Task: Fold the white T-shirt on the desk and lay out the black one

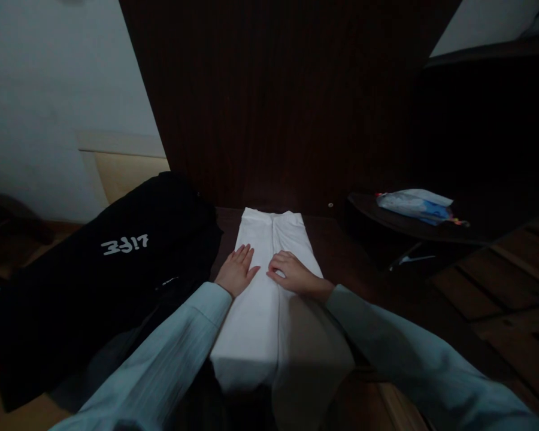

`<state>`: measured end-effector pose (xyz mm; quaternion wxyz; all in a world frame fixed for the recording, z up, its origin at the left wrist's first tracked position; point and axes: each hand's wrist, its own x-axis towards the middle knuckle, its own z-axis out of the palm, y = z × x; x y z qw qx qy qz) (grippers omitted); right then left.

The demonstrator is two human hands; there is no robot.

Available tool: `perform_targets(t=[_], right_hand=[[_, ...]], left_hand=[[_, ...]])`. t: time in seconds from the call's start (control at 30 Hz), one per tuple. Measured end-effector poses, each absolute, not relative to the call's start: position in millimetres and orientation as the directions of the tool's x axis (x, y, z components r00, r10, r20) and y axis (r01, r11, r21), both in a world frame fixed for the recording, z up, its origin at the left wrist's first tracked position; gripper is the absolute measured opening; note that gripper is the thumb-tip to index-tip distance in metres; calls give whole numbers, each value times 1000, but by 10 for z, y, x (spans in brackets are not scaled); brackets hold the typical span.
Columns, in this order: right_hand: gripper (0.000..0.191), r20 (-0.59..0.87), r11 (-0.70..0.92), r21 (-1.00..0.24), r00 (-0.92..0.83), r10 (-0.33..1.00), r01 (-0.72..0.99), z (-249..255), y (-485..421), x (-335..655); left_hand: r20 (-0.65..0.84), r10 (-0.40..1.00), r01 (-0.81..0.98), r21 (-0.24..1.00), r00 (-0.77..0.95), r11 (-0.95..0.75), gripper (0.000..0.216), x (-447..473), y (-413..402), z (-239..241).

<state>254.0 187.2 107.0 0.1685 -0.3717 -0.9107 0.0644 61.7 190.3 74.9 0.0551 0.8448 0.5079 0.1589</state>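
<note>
A pair of white trousers (256,326) lies lengthwise before me on a dark brown surface, waistband at the far end. Its near part drapes over the front edge, and a seam or fold line runs down the middle. My left hand (237,270) rests flat on the left half, fingers extended and thumb out to the side. Just right of the middle line, my right hand (291,272) has its fingers curled and its thumb close to the index finger, pinching the cloth. How much cloth is between those fingertips is hard to see.
Black clothing (161,227) with white lettering is heaped on the left. A dark wooden panel (287,108) rises behind the trousers. To the right, a white and blue plastic packet (415,205) lies on a dark rounded ledge (399,226). Wooden slats (498,281) show beyond.
</note>
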Motion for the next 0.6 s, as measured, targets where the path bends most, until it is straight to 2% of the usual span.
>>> perform_targets(t=[0.27,0.5,0.6], right_hand=[[16,63,798,-163,-801,596,581,1298,1730,2579],[12,-6,834,-143,-843,538,534,1367,1573,2608],[15,9,828,-147,-837,548,541,1383,1554,2617]], left_hand=[[98,896,884,149,433,-444,61,643,1882,861],[91,908,902,112,409,-418,54,675,1820,954],[71,861,854,105,504,-509,50,753,1628,998]])
